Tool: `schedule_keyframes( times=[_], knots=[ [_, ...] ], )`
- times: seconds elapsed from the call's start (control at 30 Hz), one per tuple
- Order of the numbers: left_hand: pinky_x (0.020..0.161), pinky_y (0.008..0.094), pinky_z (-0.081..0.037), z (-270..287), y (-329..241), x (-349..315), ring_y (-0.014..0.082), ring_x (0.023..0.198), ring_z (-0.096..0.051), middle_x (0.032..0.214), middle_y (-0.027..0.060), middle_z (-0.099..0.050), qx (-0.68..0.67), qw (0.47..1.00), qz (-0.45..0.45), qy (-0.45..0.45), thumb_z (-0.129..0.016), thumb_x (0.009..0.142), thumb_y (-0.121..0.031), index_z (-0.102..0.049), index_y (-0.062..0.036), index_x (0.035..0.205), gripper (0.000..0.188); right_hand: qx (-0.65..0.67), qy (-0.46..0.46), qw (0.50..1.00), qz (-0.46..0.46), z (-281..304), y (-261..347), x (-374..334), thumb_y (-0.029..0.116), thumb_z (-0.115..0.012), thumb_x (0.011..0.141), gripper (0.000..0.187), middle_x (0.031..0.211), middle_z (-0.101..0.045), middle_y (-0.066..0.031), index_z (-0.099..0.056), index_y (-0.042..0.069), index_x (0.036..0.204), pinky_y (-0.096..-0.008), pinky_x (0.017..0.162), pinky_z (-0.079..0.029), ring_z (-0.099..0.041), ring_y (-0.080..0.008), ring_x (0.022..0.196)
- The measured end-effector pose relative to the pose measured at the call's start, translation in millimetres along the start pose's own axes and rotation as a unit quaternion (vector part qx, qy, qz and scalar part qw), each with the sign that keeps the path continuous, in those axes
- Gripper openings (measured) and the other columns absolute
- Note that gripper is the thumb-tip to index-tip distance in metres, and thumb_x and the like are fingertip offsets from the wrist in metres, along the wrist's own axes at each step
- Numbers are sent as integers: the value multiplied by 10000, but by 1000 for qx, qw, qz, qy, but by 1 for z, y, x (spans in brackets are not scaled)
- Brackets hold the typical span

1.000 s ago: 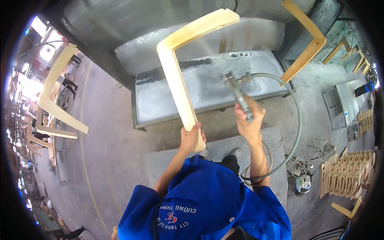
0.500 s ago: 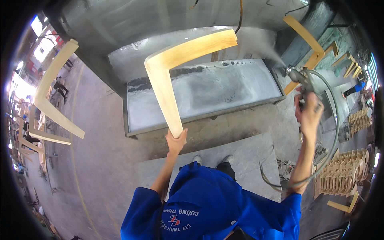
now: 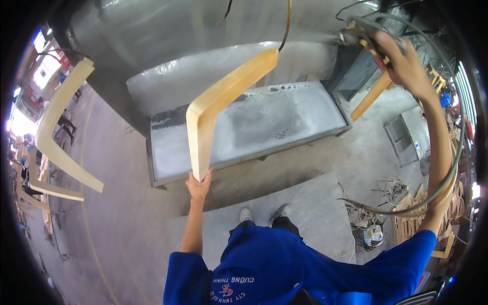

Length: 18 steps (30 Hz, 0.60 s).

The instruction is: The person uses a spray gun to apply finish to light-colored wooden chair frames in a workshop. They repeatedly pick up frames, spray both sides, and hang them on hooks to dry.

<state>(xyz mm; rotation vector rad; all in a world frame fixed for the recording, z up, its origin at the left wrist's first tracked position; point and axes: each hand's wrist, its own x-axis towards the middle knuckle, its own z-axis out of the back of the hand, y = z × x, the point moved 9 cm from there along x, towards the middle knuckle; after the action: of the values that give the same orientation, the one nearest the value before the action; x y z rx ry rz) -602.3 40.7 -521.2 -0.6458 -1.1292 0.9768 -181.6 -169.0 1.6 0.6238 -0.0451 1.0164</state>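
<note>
An L-shaped pale wooden furniture piece hangs before me, its upper tip close to a hanging hooked wire. Closed around the bottom end of the piece is my left hand. My right hand, raised high at the upper right, grips a spray gun, whose nozzle points left toward the upper arm of the piece. From the gun a grey-green hose loops down past my right forearm. Behind the wood stands a metal spray booth with a pale, dust-coated trough.
More L-shaped wooden pieces hang at the left, and another wooden piece hangs at the right beyond the trough. Stacked curved wooden parts, a heap of cables and a grey open box sit at the right. A flat board lies underfoot.
My right hand has lifted the spray gun up and away to the far right; the white spray seen earlier no longer shows. The wooden piece has turned, with my left hand still on its lower end.
</note>
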Motion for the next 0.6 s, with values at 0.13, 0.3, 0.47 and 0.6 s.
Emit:
schedule_keyframes(
  times=[0.13, 0.3, 0.47, 0.6],
  knots=[
    [665, 415, -580, 14, 15, 29, 358, 739, -742, 846, 202, -736, 84, 996, -35, 22, -870, 784, -183, -619, 5, 936, 349, -178, 28, 981, 66, -15, 38, 50, 687, -433, 1025, 698, 580, -479, 39, -723, 53, 1067, -225, 424, -257, -346, -29, 441],
    [732, 473, -552, 37, 4, 72, 420, 851, -693, 948, 187, -715, 140, 968, -208, 7, -809, 765, -108, -608, -6, 1037, 353, -30, 143, 987, 66, 2, 68, -3, 639, -476, 1021, 656, 580, -516, 18, -723, 31, 1004, -244, 438, -321, -420, -56, 467],
    [755, 452, -522, 56, -30, 111, 366, 884, -659, 990, 141, -683, 217, 918, -328, -43, -782, 780, -71, -591, -33, 993, 288, 31, 231, 972, 24, 40, 82, -90, 844, -427, 920, 900, 573, -535, 12, -684, -12, 1022, -197, 412, -329, -437, -40, 431],
    [799, 461, -505, 73, -70, 138, 339, 911, -652, 1018, 113, -665, 269, 868, -408, -84, -778, 797, -66, -574, -45, 979, 274, 29, 113, 985, 128, 42, 103, -114, 810, -591, 863, 874, 604, -578, -23, -662, -48, 1014, -234, 413, -383, -522, -81, 443]
  ],
)
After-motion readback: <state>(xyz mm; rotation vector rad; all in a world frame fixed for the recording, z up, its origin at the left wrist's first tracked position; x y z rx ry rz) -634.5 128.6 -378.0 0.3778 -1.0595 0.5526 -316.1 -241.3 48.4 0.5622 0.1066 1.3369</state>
